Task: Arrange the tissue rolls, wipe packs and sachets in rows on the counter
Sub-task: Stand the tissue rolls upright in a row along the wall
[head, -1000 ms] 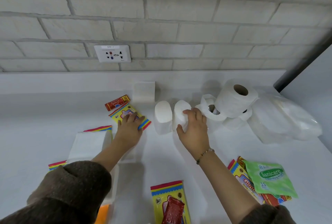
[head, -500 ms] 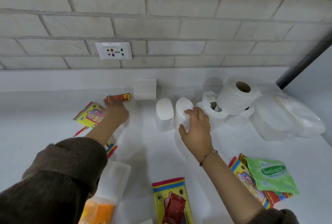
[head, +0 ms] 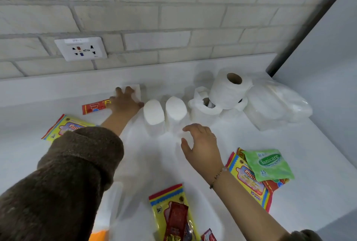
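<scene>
Head view: we log left hand (head: 123, 103) spread over rear tissue roll (head: 136, 90), grasp unclear; right hand (head: 202, 145) released, empty, farther off.

Back wall (head: 173, 14): whitewashed brick, grey mortar lines. White multi-socket plate (head: 81, 48) set into it on the left, slightly skewed in view. White counter (head: 318, 192) with a low upstand (head: 58, 84) along the wall. Right side: dark corner strip (head: 309, 26), then a plain pale-grey panel (head: 338, 47). Lighting soft, shadows faint.
</scene>
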